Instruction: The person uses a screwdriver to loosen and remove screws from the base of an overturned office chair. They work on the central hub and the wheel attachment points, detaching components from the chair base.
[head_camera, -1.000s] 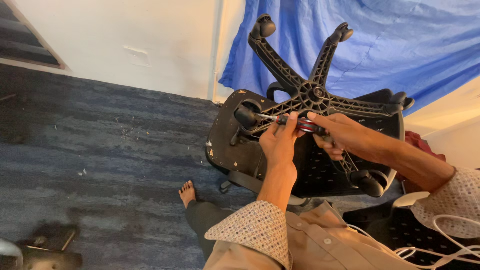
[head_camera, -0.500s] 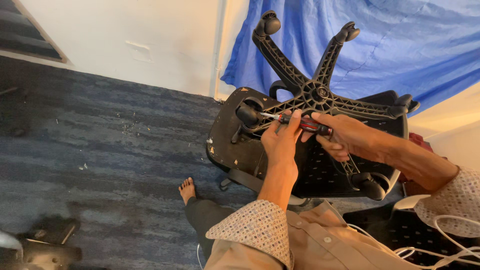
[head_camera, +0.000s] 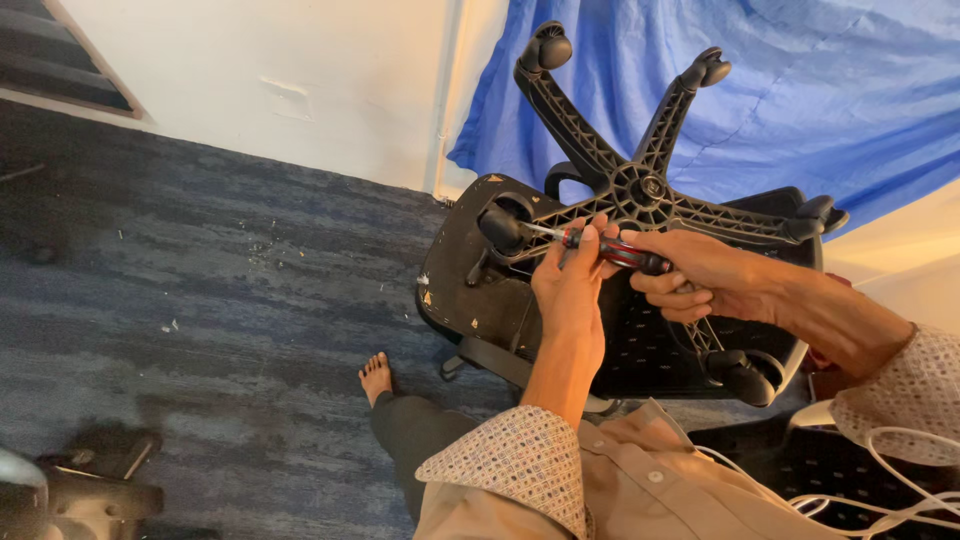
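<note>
Both hands grip a screwdriver against an overturned chair base, centre-right of the frame.

The left hand (head_camera: 572, 285) pinches the front of the red-and-black-handled screwdriver (head_camera: 612, 251), the right hand (head_camera: 700, 275) closes round its handle; its metal tip meets a black caster wheel (head_camera: 499, 228) on the black five-armed plastic chair base (head_camera: 640, 190). Beyond, upper right, hangs a blue cloth (head_camera: 800, 90).
</note>
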